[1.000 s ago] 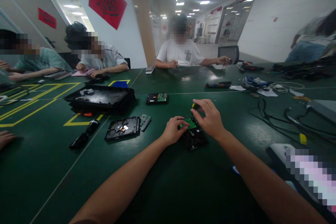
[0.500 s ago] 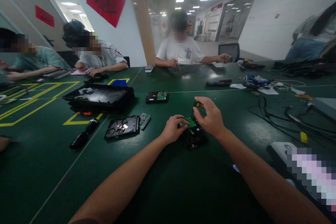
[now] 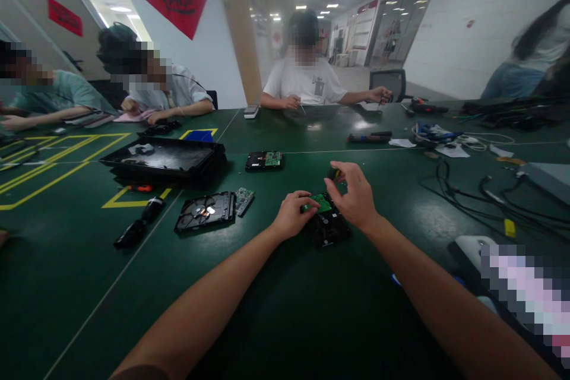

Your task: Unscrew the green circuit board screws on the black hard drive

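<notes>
Mid-table, on a dark green work table (image 3: 285, 309), directly in front of the wearer: a black rectangular hard drive (image 3: 328, 230) lying flat, with a green printed circuit board (image 3: 321, 202) on its far upper face.

Left hand (image 3: 291, 214): half closed, fingers curled under, thumb stretched onto the left edge of the green printed circuit board. It grips the drive at its left side.

Right hand (image 3: 354, 196): raised just over the drive's far end, thumb and fingers pinched together around a small dark tool handle with a yellow mark (image 3: 333, 173). The tool's tip is hidden by the fingers, so contact with the board cannot be told.

Left of the drive, apart from it: an opened black hard drive with a bare shiny spindle (image 3: 205, 212), and just beside that a small loose grey-green circuit board (image 3: 244, 199). Farther back, a second black drive with a green board facing up (image 3: 265, 160). Beyond the opened drive, a shallow black plastic tray (image 3: 164, 157) on yellow floor-style tape markings. Near the tray's front, a black cylindrical tool (image 3: 140, 222) lying on its side.

Right side: a tangle of black cables (image 3: 467, 193), well apart from the hands.

Far edge of the table: a seated person in a white T-shirt (image 3: 307, 80), with both hands on the table top.
</notes>
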Demonstrator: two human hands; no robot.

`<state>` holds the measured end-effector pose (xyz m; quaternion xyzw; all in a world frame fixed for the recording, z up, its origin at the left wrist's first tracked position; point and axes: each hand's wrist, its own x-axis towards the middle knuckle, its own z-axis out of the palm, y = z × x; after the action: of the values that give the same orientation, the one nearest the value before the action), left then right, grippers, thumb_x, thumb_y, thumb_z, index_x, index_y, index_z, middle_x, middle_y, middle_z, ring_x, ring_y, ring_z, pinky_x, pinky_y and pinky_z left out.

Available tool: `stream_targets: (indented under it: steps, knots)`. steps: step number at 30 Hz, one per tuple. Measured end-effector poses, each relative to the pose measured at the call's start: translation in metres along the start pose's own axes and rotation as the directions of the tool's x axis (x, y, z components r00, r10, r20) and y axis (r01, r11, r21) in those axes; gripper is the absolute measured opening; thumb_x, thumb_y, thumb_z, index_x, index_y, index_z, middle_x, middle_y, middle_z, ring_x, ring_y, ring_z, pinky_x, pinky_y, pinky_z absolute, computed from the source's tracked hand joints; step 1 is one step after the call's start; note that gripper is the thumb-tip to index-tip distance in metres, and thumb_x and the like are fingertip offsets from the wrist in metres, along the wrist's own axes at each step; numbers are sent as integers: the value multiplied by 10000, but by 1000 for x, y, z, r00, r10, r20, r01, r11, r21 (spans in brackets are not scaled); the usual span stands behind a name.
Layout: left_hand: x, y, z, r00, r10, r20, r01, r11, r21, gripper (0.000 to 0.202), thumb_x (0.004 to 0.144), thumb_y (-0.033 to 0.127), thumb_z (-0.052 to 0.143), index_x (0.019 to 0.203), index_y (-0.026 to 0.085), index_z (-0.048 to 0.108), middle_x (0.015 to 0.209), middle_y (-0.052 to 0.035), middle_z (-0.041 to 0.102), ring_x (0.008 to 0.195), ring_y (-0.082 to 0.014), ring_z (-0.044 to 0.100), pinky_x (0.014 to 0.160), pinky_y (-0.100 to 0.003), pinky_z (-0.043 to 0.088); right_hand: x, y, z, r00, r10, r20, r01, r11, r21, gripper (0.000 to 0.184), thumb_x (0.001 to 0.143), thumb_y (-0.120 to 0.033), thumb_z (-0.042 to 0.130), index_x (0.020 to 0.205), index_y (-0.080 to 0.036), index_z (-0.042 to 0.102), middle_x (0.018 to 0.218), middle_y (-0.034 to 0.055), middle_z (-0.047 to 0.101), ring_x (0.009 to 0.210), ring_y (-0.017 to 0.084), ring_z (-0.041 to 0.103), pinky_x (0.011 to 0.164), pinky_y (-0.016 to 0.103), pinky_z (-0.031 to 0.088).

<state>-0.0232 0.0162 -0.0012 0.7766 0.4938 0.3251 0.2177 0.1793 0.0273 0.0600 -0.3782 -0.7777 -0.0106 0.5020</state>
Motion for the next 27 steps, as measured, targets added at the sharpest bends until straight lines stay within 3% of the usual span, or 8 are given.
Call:
stream_targets:
  steps: [7, 12, 16, 21, 27]
  knots:
    - [0, 0, 0, 1000, 4, 3, -4, 1000, -4, 178, 916, 286, 677, 1054, 313, 787, 1298, -51, 646, 1215, -265, 589, 1092, -484, 442, 2, 0, -1, 1000, 10, 8, -10, 999, 48, 468, 963, -239, 569, 1419, -256, 467, 1284, 132, 584, 1020, 263, 650, 898, 470, 583]
    - [0, 0, 0, 1000, 8, 2, -8, 1000, -9, 177, 918, 293, 674, 1052, 316, 788, 1301, -49, 644, 1218, -268, 585, 1094, -485, 438, 1, 1, -2, 999, 23, -27, -23, 1000, -7, 393, 942, -297, 635, 1320, -251, 539, 1190, 116, 610, 982, 266, 646, 865, 470, 584]
    - [0, 0, 1, 1000, 0, 9, 0, 1000, -2, 182, 917, 287, 673, 1058, 306, 787, 1305, -55, 643, 1226, -273, 582, 1100, -488, 434, 3, -1, -3, 1000, -16, 10, 16, 1000, 21, 421, 977, -234, 551, 1394, -246, 497, 1263, 122, 614, 1035, 262, 648, 915, 473, 568]
    - [-1, 1, 0, 1000, -5, 9, 5, 1000, -6, 176, 918, 300, 672, 1050, 311, 789, 1304, -50, 644, 1219, -272, 584, 1099, -487, 434, 2, 0, 2, 997, -7, -72, 6, 1000, -18, 416, 945, -278, 635, 1345, -239, 526, 1195, 130, 594, 983, 265, 645, 845, 458, 588]
    - [-1, 1, 1, 1000, -1, -6, 1, 1000, -9, 174, 920, 308, 673, 1049, 316, 789, 1302, -45, 646, 1223, -269, 583, 1102, -478, 432, 1, 1, 1, 999, -19, -42, 20, 1000, 22, 424, 969, -227, 575, 1384, -242, 494, 1234, 123, 610, 1010, 254, 648, 894, 451, 579]
